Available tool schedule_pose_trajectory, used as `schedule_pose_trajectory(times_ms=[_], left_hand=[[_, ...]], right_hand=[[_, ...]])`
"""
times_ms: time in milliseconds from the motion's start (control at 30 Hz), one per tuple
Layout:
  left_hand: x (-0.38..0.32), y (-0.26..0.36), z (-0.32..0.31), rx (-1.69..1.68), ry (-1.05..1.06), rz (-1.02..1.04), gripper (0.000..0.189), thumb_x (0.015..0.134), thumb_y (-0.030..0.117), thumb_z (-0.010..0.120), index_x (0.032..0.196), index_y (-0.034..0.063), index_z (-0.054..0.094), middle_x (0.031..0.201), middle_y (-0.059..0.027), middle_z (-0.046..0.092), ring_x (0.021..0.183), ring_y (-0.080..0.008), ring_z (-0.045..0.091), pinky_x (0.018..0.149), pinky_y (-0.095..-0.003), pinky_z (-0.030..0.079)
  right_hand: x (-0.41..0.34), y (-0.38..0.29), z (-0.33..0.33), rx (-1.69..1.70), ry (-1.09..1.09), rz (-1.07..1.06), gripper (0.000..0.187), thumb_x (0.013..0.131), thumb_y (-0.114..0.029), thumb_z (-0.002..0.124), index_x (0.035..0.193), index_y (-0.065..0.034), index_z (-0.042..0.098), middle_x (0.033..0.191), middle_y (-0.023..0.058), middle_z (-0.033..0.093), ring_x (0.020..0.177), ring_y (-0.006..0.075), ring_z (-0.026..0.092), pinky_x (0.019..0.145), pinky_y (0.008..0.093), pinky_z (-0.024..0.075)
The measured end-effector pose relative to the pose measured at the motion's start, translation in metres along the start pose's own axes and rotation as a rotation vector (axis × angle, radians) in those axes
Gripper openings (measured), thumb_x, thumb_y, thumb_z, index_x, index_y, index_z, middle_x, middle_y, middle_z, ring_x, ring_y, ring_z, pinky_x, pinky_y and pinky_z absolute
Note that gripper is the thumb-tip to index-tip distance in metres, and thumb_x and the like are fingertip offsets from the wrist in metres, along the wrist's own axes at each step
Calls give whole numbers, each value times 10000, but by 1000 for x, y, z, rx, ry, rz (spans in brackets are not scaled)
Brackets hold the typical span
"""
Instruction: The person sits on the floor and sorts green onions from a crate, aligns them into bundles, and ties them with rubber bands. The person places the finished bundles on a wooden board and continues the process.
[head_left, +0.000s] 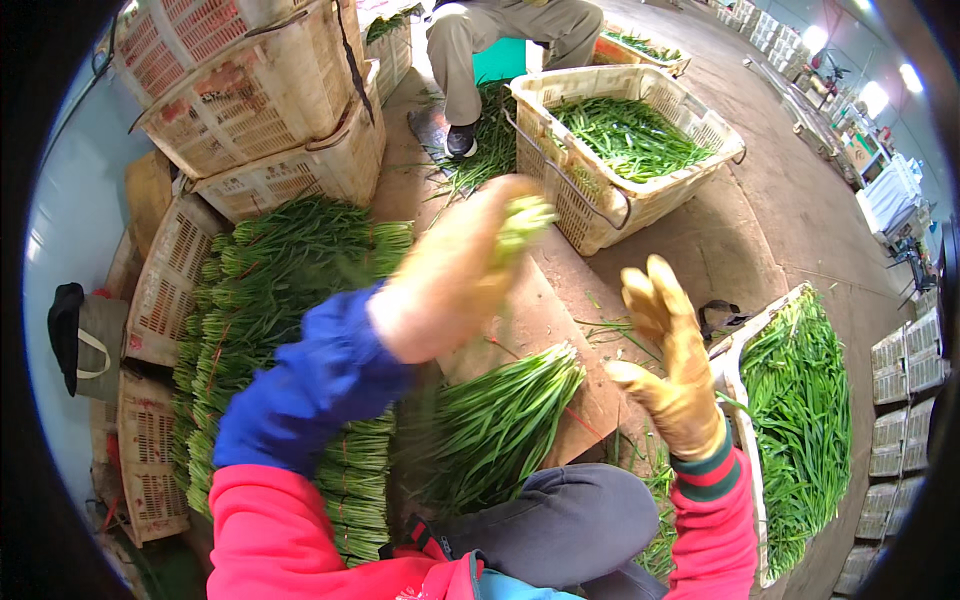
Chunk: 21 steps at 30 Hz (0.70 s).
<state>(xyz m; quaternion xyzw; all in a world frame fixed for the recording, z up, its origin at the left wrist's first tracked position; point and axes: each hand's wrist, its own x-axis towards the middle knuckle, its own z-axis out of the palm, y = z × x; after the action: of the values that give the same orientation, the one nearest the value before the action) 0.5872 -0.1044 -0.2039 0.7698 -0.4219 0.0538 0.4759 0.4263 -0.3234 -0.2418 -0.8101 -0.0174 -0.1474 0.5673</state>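
Note:
My left hand (457, 277), blurred by motion, is raised at the centre, closed around a bundle of green leafy stalks (525, 217) whose pale cut ends point right. My right hand (671, 360), in a yellowish glove, is raised at the right with fingers spread and nothing in it. Between and below the hands, a loose bunch of long green leaves (502, 420) lies on a brown board (592, 405), its pale ends to the upper right. A thin red tie (583, 424) lies beside that bunch. Rows of tied bundles (255, 315) are piled at the left.
Stacked plastic crates (255, 112) stand at upper left. A crate of loose greens (570, 191) stands ahead, and another crate (742, 397) full of greens is at the right. A person (461, 60) sits beyond, one shoe near leaves on the floor. More crates (892, 427) line the far right.

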Motion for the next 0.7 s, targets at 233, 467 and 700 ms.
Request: schedule_pose_trajectory(times_ms=[233, 467, 700], left_hand=[[55, 52, 62, -1368, 385, -99, 484, 925, 51, 636, 1356, 35, 418, 1003, -10, 564, 908, -101, 557, 837, -247, 485], [-5, -56, 166, -2064, 599, -544, 528, 846, 454, 729, 1205, 98, 576, 1103, -81, 642, 1001, -218, 622, 932, -366, 510], [-68, -131, 283, -2343, 799, -887, 758, 738, 656, 730, 1283, 149, 585, 1300, -61, 600, 1202, -282, 542, 1069, -448, 413]], right_hand=[[62, -18, 14, -609, 295, -486, 1186, 655, -139, 855, 1551, -58, 83, 1366, 220, 471, 1203, 364, 529, 1019, 416, 425], [49, 25, -15, -1186, -217, -168, 897, 724, -9, 649, 1522, -222, 300, 966, 112, 625, 747, 323, 661, 626, 426, 537], [110, 99, 93, -1818, -837, -21, 273, 899, -225, 581, 1153, -126, 563, 913, 42, 696, 863, 246, 706, 716, 454, 515]])
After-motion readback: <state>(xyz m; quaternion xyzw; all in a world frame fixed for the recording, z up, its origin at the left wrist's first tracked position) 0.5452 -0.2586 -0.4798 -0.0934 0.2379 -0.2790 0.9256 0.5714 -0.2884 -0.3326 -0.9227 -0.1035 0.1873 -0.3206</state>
